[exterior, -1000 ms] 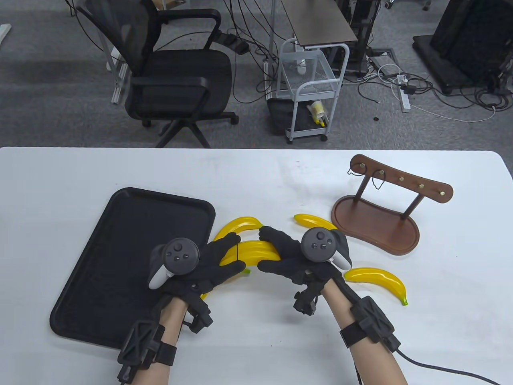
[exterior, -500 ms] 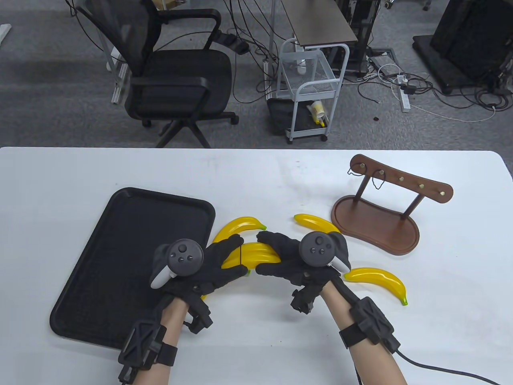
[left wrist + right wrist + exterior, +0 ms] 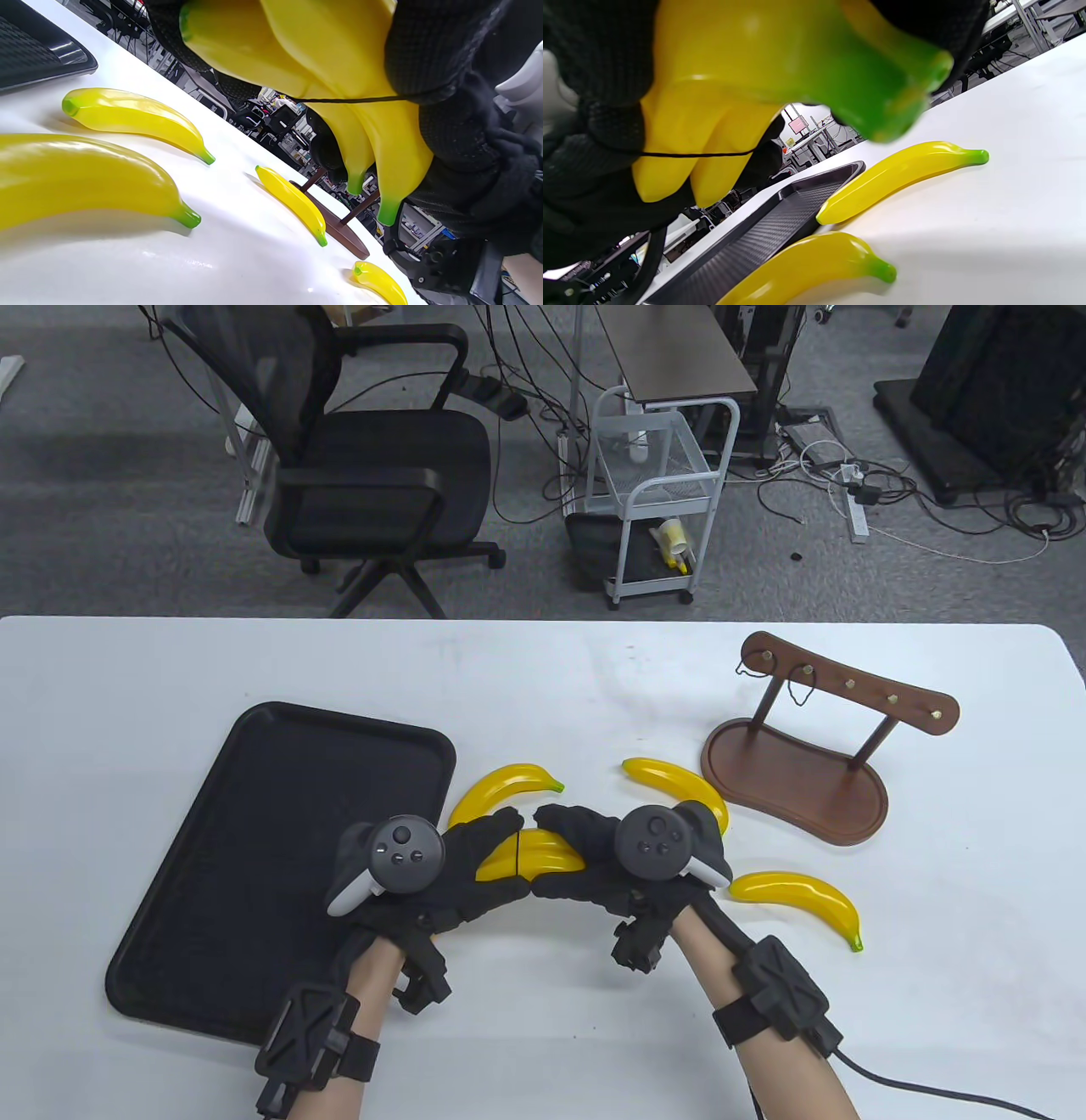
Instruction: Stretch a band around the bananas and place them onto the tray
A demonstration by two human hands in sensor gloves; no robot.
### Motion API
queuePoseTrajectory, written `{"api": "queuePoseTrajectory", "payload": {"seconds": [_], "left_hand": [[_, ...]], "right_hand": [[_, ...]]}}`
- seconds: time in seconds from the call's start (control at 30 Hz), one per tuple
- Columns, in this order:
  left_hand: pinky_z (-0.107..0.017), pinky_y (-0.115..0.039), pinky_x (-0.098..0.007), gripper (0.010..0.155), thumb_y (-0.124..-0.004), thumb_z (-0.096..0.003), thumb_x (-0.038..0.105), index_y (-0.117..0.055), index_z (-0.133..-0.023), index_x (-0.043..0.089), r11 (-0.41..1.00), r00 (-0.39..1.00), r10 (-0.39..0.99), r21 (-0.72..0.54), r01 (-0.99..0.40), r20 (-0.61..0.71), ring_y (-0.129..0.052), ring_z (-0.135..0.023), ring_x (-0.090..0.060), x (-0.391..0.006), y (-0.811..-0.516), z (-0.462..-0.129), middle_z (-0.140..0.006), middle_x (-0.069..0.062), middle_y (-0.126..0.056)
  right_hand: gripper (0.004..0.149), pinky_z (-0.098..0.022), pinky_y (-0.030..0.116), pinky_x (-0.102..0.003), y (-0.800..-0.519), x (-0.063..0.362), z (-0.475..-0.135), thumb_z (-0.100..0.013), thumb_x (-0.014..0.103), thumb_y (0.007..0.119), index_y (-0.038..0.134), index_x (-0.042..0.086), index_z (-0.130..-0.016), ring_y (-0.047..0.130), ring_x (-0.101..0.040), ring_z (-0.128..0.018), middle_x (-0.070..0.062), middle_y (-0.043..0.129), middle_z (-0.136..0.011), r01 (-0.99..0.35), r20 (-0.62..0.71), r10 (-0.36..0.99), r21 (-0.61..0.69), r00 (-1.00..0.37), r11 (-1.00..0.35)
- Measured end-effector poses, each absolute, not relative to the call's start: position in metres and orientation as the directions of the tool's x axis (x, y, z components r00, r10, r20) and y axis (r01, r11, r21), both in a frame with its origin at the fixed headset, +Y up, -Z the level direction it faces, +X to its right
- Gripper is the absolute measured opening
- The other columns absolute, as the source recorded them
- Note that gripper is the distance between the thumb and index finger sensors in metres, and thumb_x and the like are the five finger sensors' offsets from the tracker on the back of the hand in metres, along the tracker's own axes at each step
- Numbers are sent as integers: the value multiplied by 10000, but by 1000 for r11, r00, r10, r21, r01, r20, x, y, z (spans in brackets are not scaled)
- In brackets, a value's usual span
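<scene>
Both our hands, left (image 3: 462, 861) and right (image 3: 594, 853), clamp the bananas (image 3: 530, 855); the thin band (image 3: 517, 855) between them could slip off if we loosen.

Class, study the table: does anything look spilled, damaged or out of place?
Nothing looks spilled or damaged. Both hands, left and right, hold a banana bundle with a thin black band around it; loose bananas lie beside the tray.

A loose banana (image 3: 501, 789) lies just beside the tray (image 3: 254, 848)'s right rim; the desk (image 3: 526, 1027) nearer than the tray lies open.
</scene>
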State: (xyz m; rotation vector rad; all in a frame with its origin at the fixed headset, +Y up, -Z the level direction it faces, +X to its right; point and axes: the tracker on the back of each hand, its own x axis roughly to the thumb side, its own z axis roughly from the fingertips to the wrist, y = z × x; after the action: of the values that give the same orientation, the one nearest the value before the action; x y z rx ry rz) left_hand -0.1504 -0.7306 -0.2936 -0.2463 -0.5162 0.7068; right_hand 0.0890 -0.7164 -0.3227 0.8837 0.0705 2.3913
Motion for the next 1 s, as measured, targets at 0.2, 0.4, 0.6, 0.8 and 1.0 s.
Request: {"api": "queuePoseTrajectory", "payload": {"seconds": [0.2, 0.4, 0.6, 0.8, 1.0], "left_hand": [[-843, -538, -551, 798, -762, -536, 602, -432, -1177, 259, 729, 637, 683, -380, -569, 358, -710, -1081, -338, -153, -732, -294, -1241, -23, -580], [-840, -551, -535, 795, -750, -542, 613, -428, -1176, 256, 728, 646, 684, -361, -583, 338, -716, -1070, -327, -155, -732, -295, -1236, -25, -581], [-837, -566, -521, 803, -754, -537, 626, -433, -1169, 250, 753, 675, 657, -328, -570, 336, -733, -1054, -311, -153, -730, -294, -1221, -31, -596], [-832, -578, -515, 807, -753, -533, 632, -435, -1165, 243, 771, 693, 637, -301, -562, 337, -748, -1041, -305, -150, -727, -293, -1211, -40, -607], [-824, -596, -516, 812, -753, -527, 630, -442, -1161, 230, 779, 702, 626, -293, -554, 340, -769, -1028, -308, -149, -727, -293, -1202, -57, -622]], "right_hand": [[878, -529, 785, -540, -718, 87, -322, -452, 637, 747, 549, 70, -1092, 875, -413, -789, -185, 726, -1038, -489, 574, 540, 260, -615, -833], [892, -590, 716, -593, -718, 85, -321, -465, 644, 706, 461, 95, -1124, 715, -478, -935, -202, 571, -1131, -495, 577, 547, 265, -606, -828], [941, -606, 692, -615, -715, 79, -316, -451, 668, 706, 440, 74, -1131, 671, -505, -958, -221, 541, -1143, -446, 597, 480, 218, -643, -868], [1004, -599, 691, -636, -712, 73, -311, -421, 723, 680, 450, 47, -1127, 671, -531, -952, -241, 550, -1139, -417, 603, 418, 150, -680, -896], [1017, -586, 707, -633, -710, 69, -308, -411, 751, 667, 485, 40, -1115, 713, -527, -926, -245, 591, -1120, -389, 604, 364, 94, -709, -916]]}}
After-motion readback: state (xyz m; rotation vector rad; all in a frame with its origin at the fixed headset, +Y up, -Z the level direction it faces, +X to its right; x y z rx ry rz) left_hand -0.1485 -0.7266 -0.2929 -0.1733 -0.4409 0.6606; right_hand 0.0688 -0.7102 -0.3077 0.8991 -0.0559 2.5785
